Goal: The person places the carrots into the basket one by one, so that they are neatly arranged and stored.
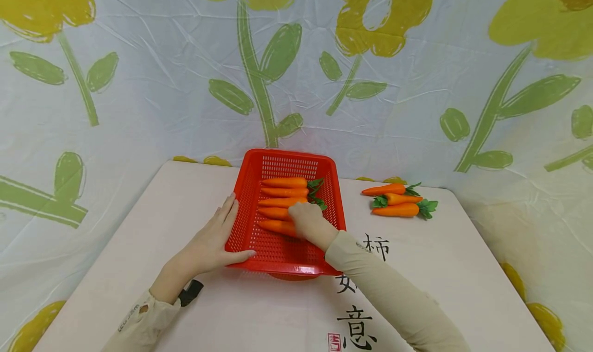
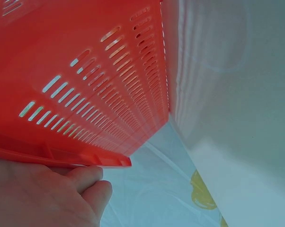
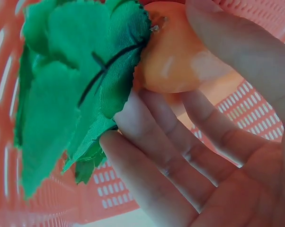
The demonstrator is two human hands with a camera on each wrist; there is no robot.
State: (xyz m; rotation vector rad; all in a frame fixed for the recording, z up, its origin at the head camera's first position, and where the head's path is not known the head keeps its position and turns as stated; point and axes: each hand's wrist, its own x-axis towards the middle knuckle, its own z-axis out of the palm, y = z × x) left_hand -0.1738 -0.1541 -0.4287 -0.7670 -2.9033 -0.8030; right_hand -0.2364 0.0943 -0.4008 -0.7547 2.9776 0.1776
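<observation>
The left hand (image 1: 208,241) is steadying the red basket (image 1: 287,267) at its left side, fingers straight, thumb apart. Inside, the right hand (image 1: 312,223) is clamping thumb and fingers on the nearest carrot (image 1: 277,227), seemingly laying it in place; the next move is probably calling for gentle release. Three more carrots (image 1: 395,210) are lying on the desk (image 1: 445,249) at right. The left wrist view is showing fingers under the rim (image 2: 62,159); only the right wrist view is showing the held carrot's leaves (image 3: 62,80).

I could steer into the red basket (image 1: 289,268) on the near side of the carrot row (image 1: 278,202), but the left hand (image 1: 210,239) bars the left rim, and the right hand (image 1: 312,221) and sleeve (image 1: 384,285) block the right side.
</observation>
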